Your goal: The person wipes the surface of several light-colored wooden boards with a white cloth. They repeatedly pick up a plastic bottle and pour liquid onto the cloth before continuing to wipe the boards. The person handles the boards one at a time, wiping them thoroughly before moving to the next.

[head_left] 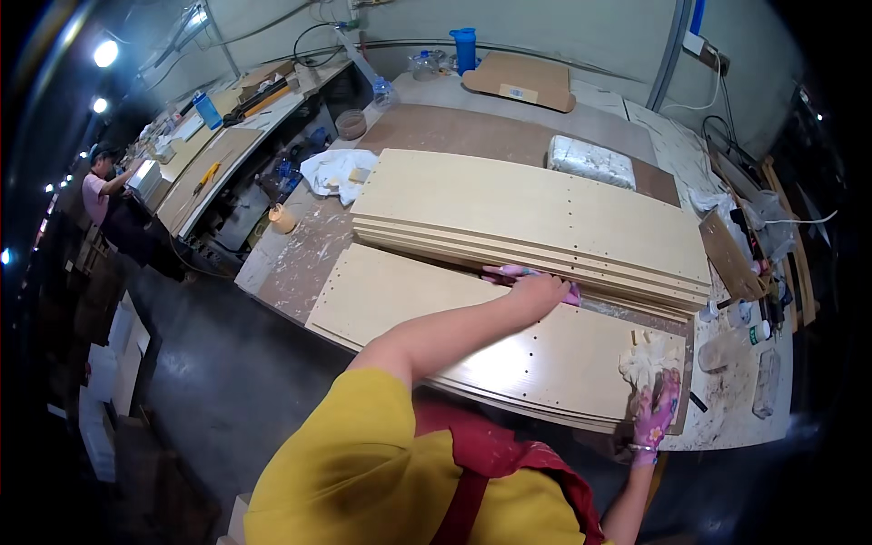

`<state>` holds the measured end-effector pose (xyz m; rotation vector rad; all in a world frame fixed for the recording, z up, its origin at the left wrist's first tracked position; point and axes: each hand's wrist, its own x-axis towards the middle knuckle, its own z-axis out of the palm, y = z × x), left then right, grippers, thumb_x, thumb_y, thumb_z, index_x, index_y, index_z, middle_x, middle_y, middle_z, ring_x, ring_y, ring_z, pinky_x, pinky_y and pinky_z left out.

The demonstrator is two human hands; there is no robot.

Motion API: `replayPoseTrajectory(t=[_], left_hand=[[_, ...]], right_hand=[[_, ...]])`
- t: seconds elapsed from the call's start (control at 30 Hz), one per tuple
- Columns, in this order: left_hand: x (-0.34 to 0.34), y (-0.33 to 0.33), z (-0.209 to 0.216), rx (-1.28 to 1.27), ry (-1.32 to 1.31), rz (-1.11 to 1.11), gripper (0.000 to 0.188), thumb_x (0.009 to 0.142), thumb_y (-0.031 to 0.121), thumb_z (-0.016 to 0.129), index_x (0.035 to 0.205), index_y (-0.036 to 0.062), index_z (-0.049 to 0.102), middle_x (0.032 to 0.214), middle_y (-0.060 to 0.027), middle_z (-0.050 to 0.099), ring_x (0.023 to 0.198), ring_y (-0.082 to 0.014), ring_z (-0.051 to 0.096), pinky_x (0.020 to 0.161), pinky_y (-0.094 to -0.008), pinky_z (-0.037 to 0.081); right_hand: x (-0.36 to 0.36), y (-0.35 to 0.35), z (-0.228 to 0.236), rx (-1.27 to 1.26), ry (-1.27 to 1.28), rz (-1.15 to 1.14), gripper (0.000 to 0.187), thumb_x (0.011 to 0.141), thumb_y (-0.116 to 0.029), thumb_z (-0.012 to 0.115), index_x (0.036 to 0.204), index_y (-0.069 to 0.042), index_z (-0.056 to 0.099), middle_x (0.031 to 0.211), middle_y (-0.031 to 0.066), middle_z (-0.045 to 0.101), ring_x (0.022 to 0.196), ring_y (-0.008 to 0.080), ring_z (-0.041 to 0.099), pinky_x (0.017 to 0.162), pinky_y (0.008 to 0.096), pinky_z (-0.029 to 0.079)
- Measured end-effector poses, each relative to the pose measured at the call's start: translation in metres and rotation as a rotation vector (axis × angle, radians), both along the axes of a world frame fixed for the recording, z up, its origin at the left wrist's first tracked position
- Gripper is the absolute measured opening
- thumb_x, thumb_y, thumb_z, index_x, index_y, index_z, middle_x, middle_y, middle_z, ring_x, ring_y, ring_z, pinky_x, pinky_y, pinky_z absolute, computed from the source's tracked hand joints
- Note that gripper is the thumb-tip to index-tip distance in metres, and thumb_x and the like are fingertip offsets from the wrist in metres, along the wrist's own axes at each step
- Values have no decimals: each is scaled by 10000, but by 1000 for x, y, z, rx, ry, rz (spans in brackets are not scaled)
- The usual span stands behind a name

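Observation:
My left hand (541, 291) is bare and reaches across to the gap between two stacks of boards. Its fingers are closed on a pink floral cloth (510, 271), patterned like the glove on my other hand; whether it is a glove, I cannot tell. My right hand (656, 413), in a pink floral glove, lies with fingers stretched at the right end of the near board (436, 313). Its fingertips reach the lower edge of a cream crumpled wad (647, 359) on that board. Behind, the far stack of pale boards (509, 195) has rows of small dark holes.
A white wrapped block (590, 162) rests behind the far stack. Cardboard (520, 80) and a blue bottle (464, 50) stand at the back. An orange cup (282, 218) and white cloth (334, 173) are at left. Bottles and wrappings crowd the right. A person (104, 195) works at another bench.

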<state>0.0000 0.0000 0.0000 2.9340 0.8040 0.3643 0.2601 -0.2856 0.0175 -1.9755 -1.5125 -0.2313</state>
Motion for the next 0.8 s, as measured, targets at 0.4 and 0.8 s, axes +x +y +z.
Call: replayPoseTrajectory(t=[0.4, 0.8], left_hand=[[-60, -85, 56, -1079, -1276, 281, 232, 840, -71, 559, 1059, 7, 566, 1023, -29, 601, 924, -114, 583, 874, -253, 471], [-124, -130, 31, -1134, -1040, 550, 634, 814, -50, 545, 1381, 81, 294, 1309, -93, 471, 1136, -180, 537, 937, -291, 444]], right_hand=[[-87, 54, 40, -283, 848, 378, 193, 930, -152, 575, 1024, -1, 650, 877, 103, 668, 802, 184, 629, 747, 298, 499], [-120, 90, -5, -493, 1434, 685, 261, 946, -235, 585, 984, 19, 630, 807, 20, 613, 742, 96, 552, 683, 244, 454]])
